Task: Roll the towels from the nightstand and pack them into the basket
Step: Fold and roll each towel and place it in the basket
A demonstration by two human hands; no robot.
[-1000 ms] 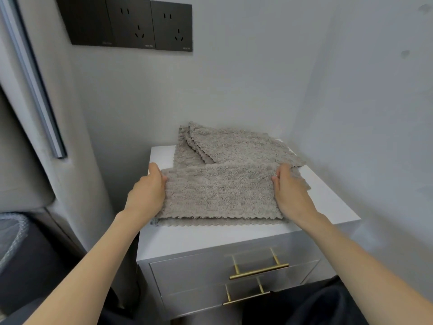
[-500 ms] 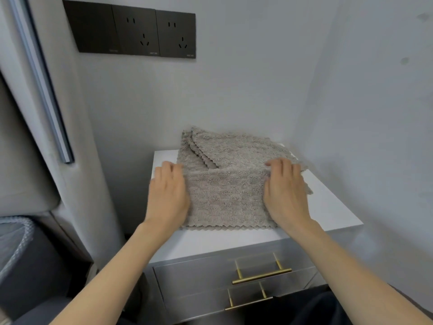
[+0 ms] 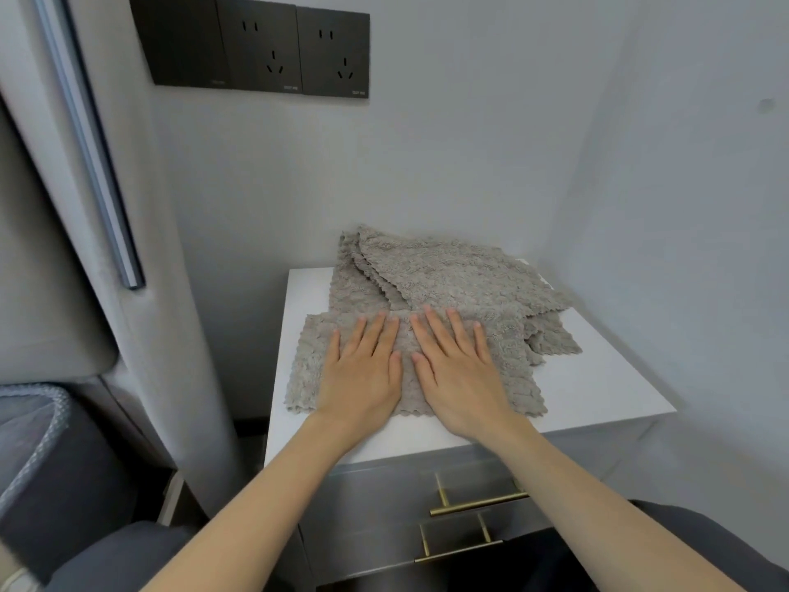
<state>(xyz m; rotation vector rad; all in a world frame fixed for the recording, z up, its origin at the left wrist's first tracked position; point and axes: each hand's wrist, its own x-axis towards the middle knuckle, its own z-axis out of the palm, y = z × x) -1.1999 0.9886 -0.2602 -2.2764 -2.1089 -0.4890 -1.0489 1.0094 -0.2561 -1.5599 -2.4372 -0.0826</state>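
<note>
1. Towel point(image 3: 307, 361), grey and folded, lies flat at the front of the white nightstand point(image 3: 597, 390) top.
2. Left grip point(image 3: 363, 378) and right grip point(image 3: 459, 378) sit side by side, fingers straight, palms pressing the towel, clasping nothing.
3. Loose towel pile point(image 3: 448, 271) lies behind, touching it.

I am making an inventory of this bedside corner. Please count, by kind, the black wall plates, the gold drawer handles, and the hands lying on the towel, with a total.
Black wall plates: 3
Gold drawer handles: 2
Left hand and right hand, both flat on the front towel: 2
Total: 7
</note>
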